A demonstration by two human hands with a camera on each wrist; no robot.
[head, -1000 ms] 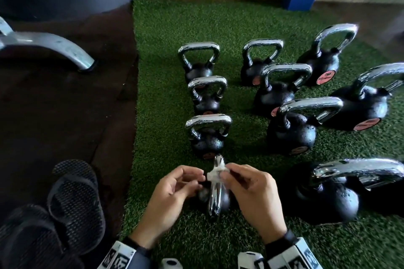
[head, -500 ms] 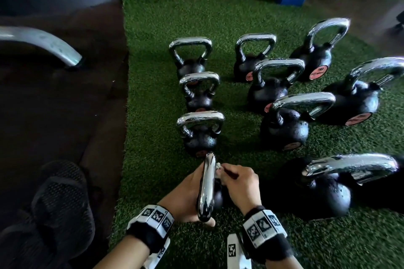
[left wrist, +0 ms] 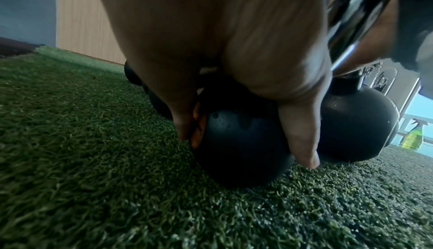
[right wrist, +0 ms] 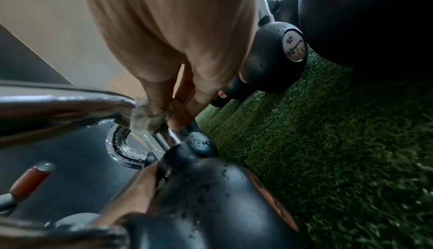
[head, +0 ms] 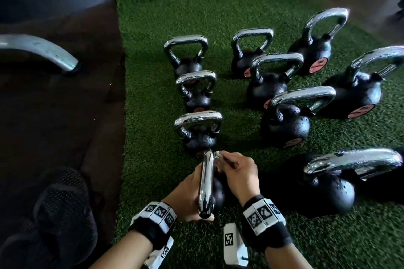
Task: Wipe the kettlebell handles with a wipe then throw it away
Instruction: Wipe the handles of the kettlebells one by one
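Low in the head view's centre, the left hand [head: 188,194] grips the kettlebell [left wrist: 236,153] by its ball while the right hand [head: 238,176] pinches the wipe [right wrist: 146,116] against the chrome handle [head: 206,183]. The wet handle looks slippery; the small wad could slide off or miss spots.

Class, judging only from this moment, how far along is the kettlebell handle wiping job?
Done: nothing can be confirmed; droplets remain on the other kettlebells. In hand: the left hand grips the nearest kettlebell by its ball, while the right hand pinches the wipe against its chrome handle. Left: the remaining handles, then binning the wipe; no bin is visible.
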